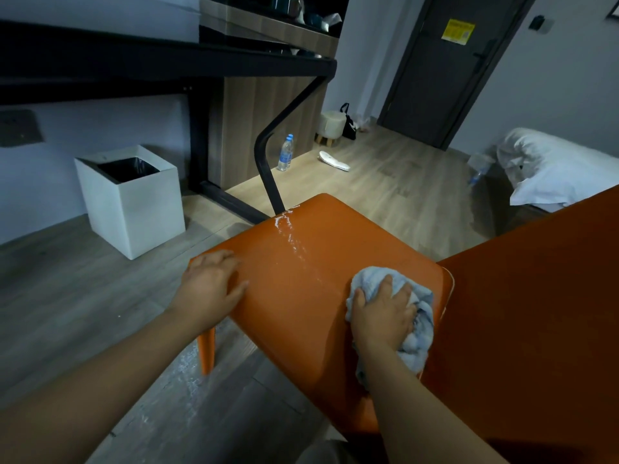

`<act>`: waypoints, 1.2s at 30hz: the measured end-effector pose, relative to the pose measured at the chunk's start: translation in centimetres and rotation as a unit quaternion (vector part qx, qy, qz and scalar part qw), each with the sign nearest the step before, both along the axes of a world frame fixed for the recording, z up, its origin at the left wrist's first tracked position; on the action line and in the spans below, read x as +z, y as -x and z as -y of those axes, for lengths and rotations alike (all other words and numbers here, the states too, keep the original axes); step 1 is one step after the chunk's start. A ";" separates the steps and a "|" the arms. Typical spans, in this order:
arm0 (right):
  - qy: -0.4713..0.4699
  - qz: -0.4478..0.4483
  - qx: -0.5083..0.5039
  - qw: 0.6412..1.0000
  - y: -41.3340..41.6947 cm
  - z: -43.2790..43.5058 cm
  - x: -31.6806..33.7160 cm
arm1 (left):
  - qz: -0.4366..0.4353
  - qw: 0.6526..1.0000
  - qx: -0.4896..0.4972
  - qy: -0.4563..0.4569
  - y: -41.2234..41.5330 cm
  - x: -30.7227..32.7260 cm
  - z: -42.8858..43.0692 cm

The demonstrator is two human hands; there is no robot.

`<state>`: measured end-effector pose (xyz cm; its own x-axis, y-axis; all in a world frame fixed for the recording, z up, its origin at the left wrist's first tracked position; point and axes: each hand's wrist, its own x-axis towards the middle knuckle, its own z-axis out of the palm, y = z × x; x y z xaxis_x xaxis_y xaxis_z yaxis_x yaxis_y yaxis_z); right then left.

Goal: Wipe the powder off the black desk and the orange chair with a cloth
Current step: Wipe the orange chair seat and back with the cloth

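Lying nearest the camera, a bunched light blue cloth is gripped by the right hand, fingers bent over it, and is pressed onto the rear of the orange chair seat, just beside the chair back. The left hand is laid flat on the seat's left edge, fingers relaxed, nothing held.

White powder is seen in a streak across the seat, from near the cloth to the far edge; more is scattered on the wooden floor by the near left chair leg.

Beyond the chair, at left: a white square waste bin with a black liner. Behind it, the black desk is set against the wall; whether powder lies on its top cannot be told.

Farther off: a plastic water bottle upright on the floor, a white slipper, a small stool, and a dark door bearing a yellow notice. White bedding is seen at right.
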<state>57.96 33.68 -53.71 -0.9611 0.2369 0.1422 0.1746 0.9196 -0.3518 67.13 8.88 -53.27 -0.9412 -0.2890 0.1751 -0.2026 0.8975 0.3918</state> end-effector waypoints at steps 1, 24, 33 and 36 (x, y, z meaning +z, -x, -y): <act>-0.007 -0.002 0.010 1.000 0.3 0.4 -0.1 | 0.009 1.000 0.010 0.001 0.2 -0.1 0.3; -0.022 -0.035 0.174 0.984 6.1 4.1 -0.3 | 0.064 0.998 0.009 -0.025 4.3 -0.8 0.3; -0.056 -0.065 0.217 0.972 8.1 9.5 -0.1 | 0.047 0.999 0.022 -0.012 4.6 -1.5 0.0; -0.045 -0.065 0.230 0.970 8.6 10.6 0.0 | 0.045 0.999 0.028 -0.010 4.6 -1.7 -0.3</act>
